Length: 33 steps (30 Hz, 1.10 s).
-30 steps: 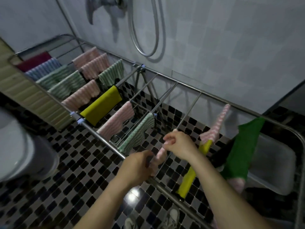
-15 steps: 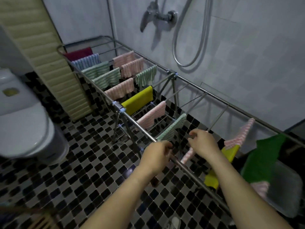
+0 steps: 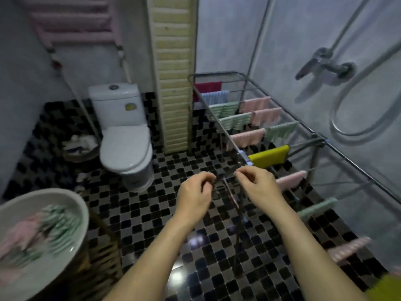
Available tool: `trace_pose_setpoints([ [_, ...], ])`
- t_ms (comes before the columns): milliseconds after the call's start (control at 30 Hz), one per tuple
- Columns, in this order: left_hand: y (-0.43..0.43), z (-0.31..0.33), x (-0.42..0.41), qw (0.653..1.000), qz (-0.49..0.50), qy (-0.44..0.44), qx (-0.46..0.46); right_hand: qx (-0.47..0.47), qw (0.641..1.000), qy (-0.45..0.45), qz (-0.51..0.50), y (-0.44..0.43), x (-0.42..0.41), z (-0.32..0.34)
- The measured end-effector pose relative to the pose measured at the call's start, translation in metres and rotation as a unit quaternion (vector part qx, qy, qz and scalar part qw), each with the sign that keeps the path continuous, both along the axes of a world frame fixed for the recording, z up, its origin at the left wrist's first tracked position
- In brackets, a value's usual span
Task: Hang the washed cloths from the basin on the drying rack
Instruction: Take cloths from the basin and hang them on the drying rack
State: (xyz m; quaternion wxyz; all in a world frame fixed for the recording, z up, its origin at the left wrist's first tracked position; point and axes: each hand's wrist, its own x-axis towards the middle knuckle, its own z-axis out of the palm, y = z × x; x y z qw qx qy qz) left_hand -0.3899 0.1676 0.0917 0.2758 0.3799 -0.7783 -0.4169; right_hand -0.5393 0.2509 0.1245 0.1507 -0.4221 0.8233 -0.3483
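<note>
Forearms stretched forward side by side, left hand (image 3: 195, 193) and right hand (image 3: 258, 187) loosely curled, empty, beside drying rack (image 3: 244, 157).

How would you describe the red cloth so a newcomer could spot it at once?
Find the rack along the right wall, below the shower tap. Follow it to its far end, beside the pale slatted panel. The red cloth is the farthest one hung there, just behind the blue striped cloth, and the only dark red one on it.
</note>
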Motion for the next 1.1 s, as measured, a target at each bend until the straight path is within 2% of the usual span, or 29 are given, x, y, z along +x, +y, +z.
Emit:
trace_pose_setpoints([
  [133,-0.034,0.000,0.046,0.995,0.101,-0.001,-0.002,-0.027,0.994,-0.030,0.105,-0.055,0.036,0.001],
  [267,-0.061,-0.003,0.094,0.975,0.221,-0.012,0.024,-0.023,0.977,-0.048,0.207,-0.109,0.077,-0.009],
  [433,-0.092,-0.015,0.145,0.925,0.374,-0.034,0.064,0.017,0.945,-0.067,0.321,-0.179,0.128,-0.029],
  [567,-0.113,-0.037,0.175,0.876,0.464,-0.066,0.114,0.085,0.901,-0.110,0.412,-0.230,0.161,-0.055],
  [800,-0.115,-0.072,0.226,0.813,0.533,-0.142,0.186,0.183,0.821,-0.164,0.516,-0.281,0.216,-0.095],
  [967,-0.113,-0.094,0.265,0.769,0.564,-0.161,0.253,0.208,0.765,-0.166,0.586,-0.308,0.262,-0.117],
  [1100,-0.117,-0.112,0.293,0.754,0.565,-0.174,0.286,0.242,0.745,-0.155,0.602,-0.322,0.297,-0.131],
])
